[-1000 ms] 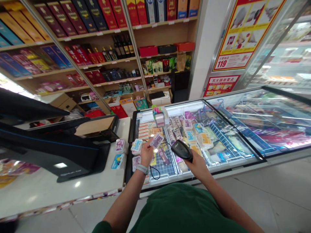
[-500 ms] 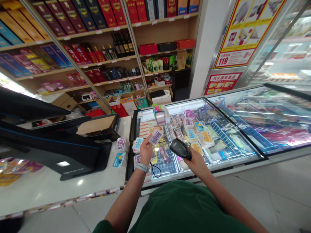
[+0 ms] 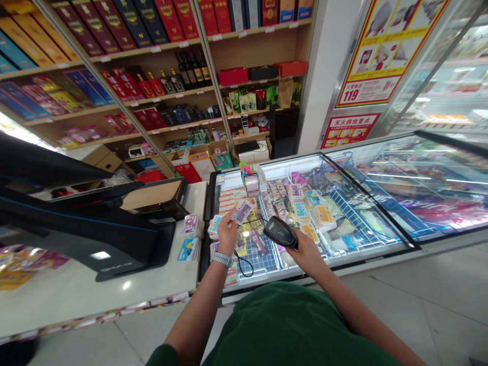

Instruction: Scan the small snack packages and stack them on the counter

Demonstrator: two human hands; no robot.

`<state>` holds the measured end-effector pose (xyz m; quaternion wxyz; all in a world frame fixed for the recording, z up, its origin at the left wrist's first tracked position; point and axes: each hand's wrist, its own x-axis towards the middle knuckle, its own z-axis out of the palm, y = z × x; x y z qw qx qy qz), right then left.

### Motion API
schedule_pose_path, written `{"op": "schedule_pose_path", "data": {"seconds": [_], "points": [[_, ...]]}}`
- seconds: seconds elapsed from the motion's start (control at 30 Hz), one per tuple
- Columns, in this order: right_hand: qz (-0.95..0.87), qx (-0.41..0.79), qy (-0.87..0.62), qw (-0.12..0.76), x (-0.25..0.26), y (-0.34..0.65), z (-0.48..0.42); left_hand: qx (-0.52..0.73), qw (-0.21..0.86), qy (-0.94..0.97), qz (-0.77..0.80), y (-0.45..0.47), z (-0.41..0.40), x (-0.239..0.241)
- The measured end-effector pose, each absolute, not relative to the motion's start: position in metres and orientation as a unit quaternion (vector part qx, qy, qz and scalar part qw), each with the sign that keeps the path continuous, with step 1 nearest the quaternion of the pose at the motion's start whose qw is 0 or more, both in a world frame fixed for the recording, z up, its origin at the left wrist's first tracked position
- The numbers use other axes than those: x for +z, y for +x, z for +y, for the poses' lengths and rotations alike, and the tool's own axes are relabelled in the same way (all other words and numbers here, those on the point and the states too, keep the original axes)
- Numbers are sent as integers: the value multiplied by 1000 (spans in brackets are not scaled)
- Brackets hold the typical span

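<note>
Between the fingers of my left hand (image 3: 227,235) is a purple-and-white card (image 3: 241,211), held above the glass top of a chest freezer. My right hand (image 3: 307,252) grips a black handheld barcode scanner (image 3: 280,231), its head pointing left toward the card. A thin black cable (image 3: 247,269) loops over the glass below the two hands. Just left of my left hand, a stack of blue-and-white cards (image 3: 214,226) lies on the freezer edge. More card stacks, one purple (image 3: 191,224) and one blue (image 3: 189,249), rest on the white counter.
A black checkout terminal (image 3: 125,244) stands on the white counter (image 3: 152,295) at left. The chest freezer (image 3: 358,264) runs to the right, with several card stacks (image 3: 324,216) on its glass. Shelves of boxes and bottles (image 3: 229,38) rise behind.
My left hand and the card have shifted slightly left. The scanner in my right hand has also moved a little left.
</note>
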<state>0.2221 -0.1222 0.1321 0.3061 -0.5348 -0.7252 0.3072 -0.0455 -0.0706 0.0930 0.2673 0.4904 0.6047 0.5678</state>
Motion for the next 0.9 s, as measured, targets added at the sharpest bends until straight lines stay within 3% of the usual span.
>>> {"op": "schedule_pose_path", "data": {"seconds": [0.9], "points": [[-738,301,-535,280,135,214,-114,583,253,472,611,-58,-67,97]]}}
